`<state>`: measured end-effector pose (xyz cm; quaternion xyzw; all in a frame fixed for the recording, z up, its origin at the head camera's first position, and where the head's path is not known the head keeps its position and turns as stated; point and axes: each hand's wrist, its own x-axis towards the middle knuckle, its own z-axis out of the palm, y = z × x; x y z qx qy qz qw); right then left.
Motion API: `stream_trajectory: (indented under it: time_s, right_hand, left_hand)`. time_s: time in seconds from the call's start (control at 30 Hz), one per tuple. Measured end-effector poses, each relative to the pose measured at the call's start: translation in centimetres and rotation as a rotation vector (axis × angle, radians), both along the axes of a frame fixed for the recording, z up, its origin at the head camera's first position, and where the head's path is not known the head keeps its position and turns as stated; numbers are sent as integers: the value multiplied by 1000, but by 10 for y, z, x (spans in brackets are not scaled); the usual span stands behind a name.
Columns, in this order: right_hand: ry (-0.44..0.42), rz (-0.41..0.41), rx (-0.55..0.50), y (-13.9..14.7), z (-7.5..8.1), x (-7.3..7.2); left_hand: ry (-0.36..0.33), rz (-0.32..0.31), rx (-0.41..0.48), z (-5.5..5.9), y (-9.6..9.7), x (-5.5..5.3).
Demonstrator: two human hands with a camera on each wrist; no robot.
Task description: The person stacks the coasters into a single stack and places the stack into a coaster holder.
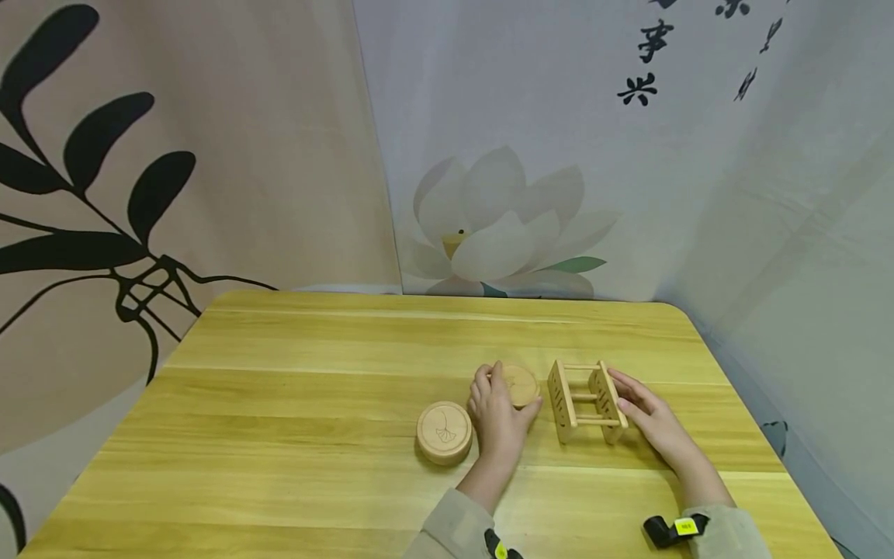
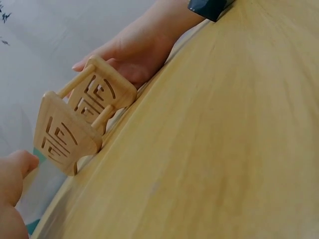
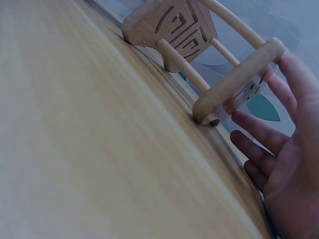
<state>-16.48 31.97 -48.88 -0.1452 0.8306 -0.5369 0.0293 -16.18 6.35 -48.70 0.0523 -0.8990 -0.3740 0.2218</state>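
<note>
In the head view, my left hand holds a round wooden coaster between thumb and fingers; the hand covers part of it. To the left of that hand sits a thick round stack of wooden coasters, its top engraved with a ginkgo leaf. My right hand touches the outer side of a wooden coaster rack with nearly straight fingers. The rack stands upright, with two cut-out end panels joined by dowels. In the left wrist view only part of my left hand shows, and the coaster is out of sight.
All of this rests on a light wooden table with rounded far corners. Behind it hangs a pale printed cloth with leaves, a lotus and written characters. Dark devices are strapped at both sleeves.
</note>
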Motion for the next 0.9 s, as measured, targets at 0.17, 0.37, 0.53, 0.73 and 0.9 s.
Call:
stream_trajectory:
  time_s: [0.17,0.37,0.53,0.73,0.9]
  right_hand:
    - [1,3,0,1,-1,0]
    - [24,16,17,0,1,1]
    - [31,14,8,-2,3,2]
    - [35,20,11,0,2,1]
    - [25,21,-7,0,1,0]
  left_hand:
    - [9,-25,20,4,0,3]
    - [37,-73,37,10,0,8]
    - [50,-108,65,15,-2,9]
    - [51,-124,68,20,-4,11]
    - [53,-152,65,24,-7,13]
